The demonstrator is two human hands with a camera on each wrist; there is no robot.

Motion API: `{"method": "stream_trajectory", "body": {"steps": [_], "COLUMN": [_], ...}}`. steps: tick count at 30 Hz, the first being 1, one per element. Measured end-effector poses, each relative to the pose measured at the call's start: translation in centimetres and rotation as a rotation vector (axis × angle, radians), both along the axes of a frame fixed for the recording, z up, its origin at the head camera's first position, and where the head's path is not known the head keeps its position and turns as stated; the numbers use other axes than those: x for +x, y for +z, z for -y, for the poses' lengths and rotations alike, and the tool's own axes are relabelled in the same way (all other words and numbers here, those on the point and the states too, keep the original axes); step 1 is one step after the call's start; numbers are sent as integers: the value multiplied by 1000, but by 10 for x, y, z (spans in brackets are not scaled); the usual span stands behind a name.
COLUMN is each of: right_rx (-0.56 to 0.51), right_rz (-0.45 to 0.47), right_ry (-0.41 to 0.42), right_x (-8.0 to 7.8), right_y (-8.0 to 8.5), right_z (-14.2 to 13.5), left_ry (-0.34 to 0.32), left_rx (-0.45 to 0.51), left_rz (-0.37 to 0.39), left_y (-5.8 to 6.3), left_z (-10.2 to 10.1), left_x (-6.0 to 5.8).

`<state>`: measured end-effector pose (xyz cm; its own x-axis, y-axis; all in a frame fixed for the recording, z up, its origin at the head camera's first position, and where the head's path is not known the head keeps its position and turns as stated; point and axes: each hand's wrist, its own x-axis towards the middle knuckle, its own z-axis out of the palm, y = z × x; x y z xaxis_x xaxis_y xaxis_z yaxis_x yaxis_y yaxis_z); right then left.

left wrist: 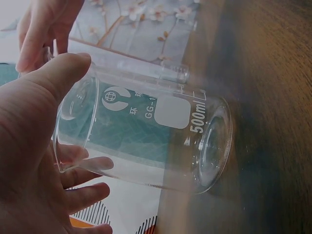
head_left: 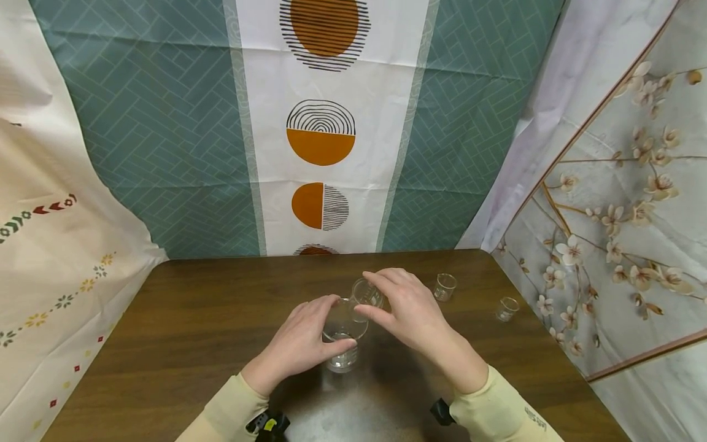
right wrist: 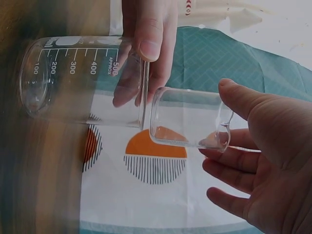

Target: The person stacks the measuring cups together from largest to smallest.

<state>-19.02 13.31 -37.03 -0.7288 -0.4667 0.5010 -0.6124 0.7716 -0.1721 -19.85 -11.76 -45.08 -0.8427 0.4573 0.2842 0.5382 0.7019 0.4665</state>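
Observation:
A large clear glass beaker [head_left: 342, 363] marked 500 ml is upright at the middle of the table, its base low by the wood. My left hand [head_left: 301, 339] grips it round the rim, thumb and fingers on opposite sides; the printed scale [right wrist: 80, 61] shows in the right wrist view. With thumb and fingertips, my right hand [head_left: 405, 310] pinches a smaller clear beaker [right wrist: 187, 117] near its rim. This smaller beaker hangs upright, its base close over the large beaker's mouth. Nothing shows inside either glass.
Two more small glass beakers stand on the brown wooden table [head_left: 210, 331] at the right: one [head_left: 445, 286] farther back, another [head_left: 506, 309] near the right edge. A patterned cloth [head_left: 182, 153] hangs behind, with floral fabric [head_left: 618, 245] along the right side.

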Motion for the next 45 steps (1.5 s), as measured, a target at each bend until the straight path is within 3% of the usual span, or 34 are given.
{"method": "stream_trajectory", "body": {"steps": [45], "right_rx": [2], "right_rz": [63], "right_ry": [16], "right_x": [-4], "right_y": [-20], "right_z": [15], "left_ry": [-3], "left_rx": [-2], "left_rz": [-4], "left_y": [-1], "left_z": [0], "left_x": [-1]}}
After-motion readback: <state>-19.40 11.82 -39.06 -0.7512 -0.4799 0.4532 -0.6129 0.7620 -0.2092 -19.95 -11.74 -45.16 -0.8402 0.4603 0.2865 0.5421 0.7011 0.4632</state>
